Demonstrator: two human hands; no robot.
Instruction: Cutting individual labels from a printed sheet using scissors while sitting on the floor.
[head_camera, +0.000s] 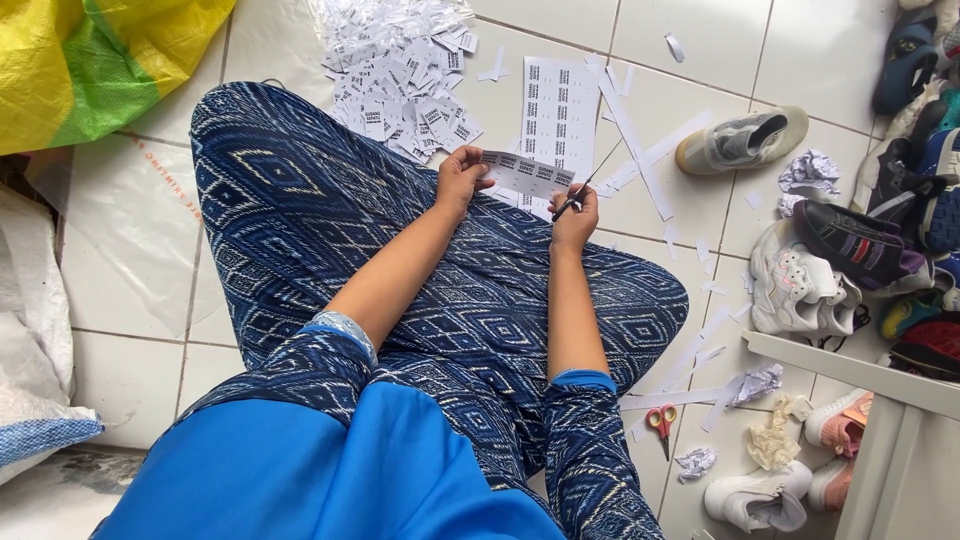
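Above my lap, my left hand (460, 180) pinches one end of a printed paper strip (527, 175), and my right hand (573, 220) is clenched on dark scissors (585, 187), blades apparently parted at the strip's other end. Just beyond, an uncut printed sheet (560, 110) lies on the tiled floor (700, 40), beside a heap of cut labels (400, 80). Red-handled scissors (661, 422) lie near my right knee, shoes (742, 140) further right.
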